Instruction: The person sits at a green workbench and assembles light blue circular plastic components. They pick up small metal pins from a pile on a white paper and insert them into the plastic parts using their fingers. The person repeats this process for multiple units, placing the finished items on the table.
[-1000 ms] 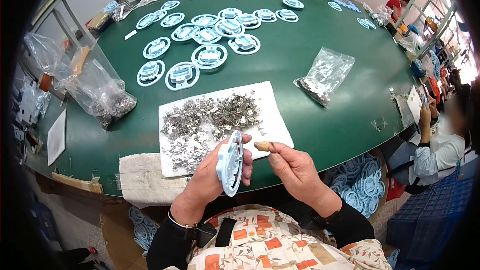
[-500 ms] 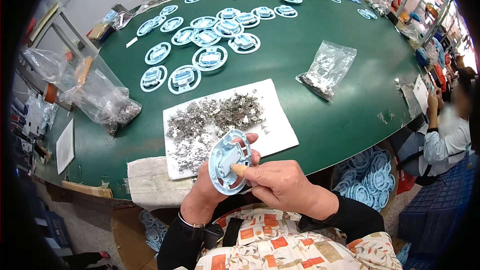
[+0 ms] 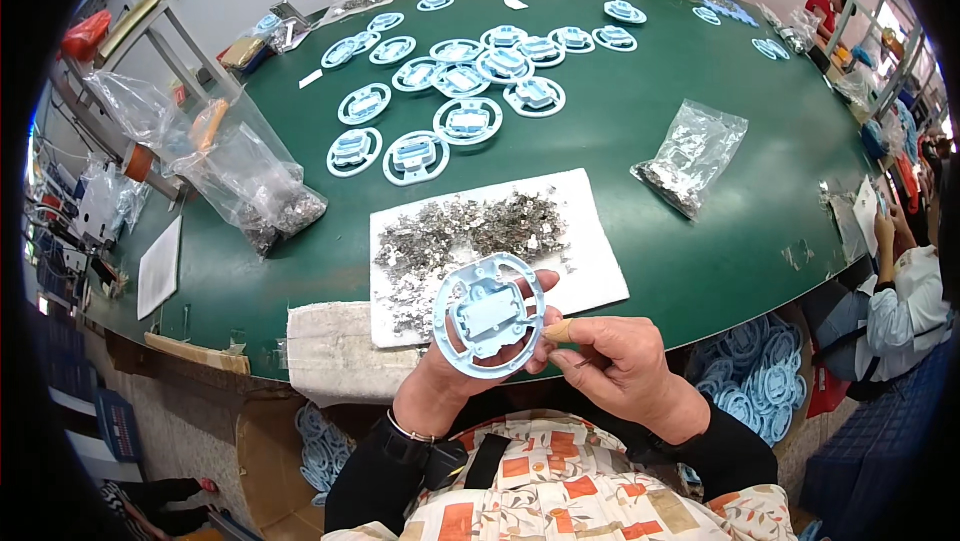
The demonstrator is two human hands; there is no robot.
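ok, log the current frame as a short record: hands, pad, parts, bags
left hand: holds round light-blue piece, molded side facing camera
right hand: by the piece's right edge, tan cover on one fingertip; anything pinched too small to identify
white pad: on green table, carrying loose small metal parts
similar blue pieces: spread beyond pad, some overlapping
clear bags: one each side of pad

We see smooth plastic in the blue ring-shaped part [image 3: 490, 313], shiny metal pieces [image 3: 430, 241], a glossy counter [image 3: 690, 276] and a crinkled plastic bag [image 3: 700, 146].
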